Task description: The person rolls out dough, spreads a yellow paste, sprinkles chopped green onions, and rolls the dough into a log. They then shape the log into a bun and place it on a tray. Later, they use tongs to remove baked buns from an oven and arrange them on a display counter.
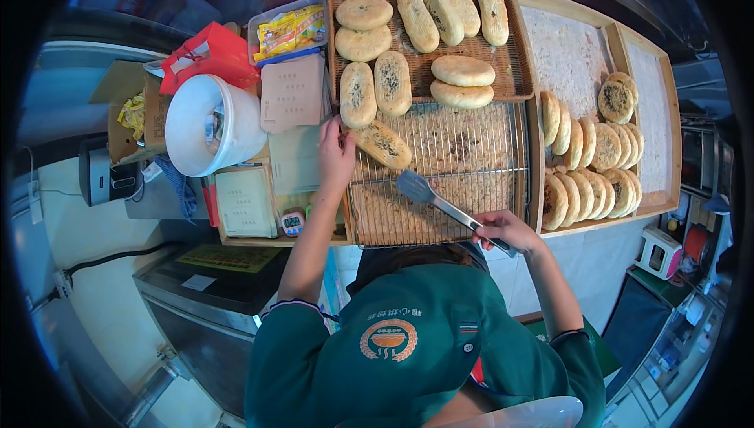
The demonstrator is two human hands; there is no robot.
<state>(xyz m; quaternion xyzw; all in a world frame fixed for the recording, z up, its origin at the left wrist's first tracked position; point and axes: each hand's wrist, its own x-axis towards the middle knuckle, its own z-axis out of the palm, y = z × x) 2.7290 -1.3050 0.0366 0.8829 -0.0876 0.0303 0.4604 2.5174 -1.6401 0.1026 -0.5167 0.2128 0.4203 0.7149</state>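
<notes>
My right hand (506,232) is wrapped round a pair of tongs (444,206) with a flat grey head. The head points up and left over a wire rack (471,141) dusted with crumbs. My left hand (336,155) has its fingers curled at the rack's left edge, close to the end of an oval flatbread (383,145). Whether it pinches anything there is hidden. That seeded bread lies slantwise on the rack, apart from the tongs. Just beyond it, a brown wicker basket (336,74) holds several oval breads, some plain and some with dark seeds.
To the right, a wooden tray (565,43) carries several rows of round breads. On the left stand a white bucket (243,126), a red bag (212,55), stacked paper bags (290,94), a small timer (292,224) and a plastic box (263,16) with yellow packets.
</notes>
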